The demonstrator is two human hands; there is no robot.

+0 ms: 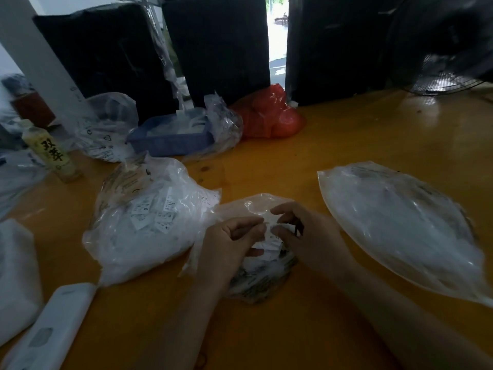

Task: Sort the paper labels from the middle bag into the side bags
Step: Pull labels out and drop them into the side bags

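Note:
The middle bag [256,206] is a small clear plastic bag lying open on the yellow table, with white paper labels [269,247] heaped inside. My left hand [229,244] and my right hand [306,236] meet over its mouth, and the fingers of both pinch paper labels between them. A full clear side bag [144,220] packed with white labels lies to the left. Another clear side bag [400,225], flatter and holding white labels, lies to the right.
A white oblong device [53,329] lies at the front left beside a white bundle [13,279]. Behind stand a drink bottle [50,153], a blue tray [170,140] in plastic, a red bag [269,116], black boxes [218,44] and a fan [442,78].

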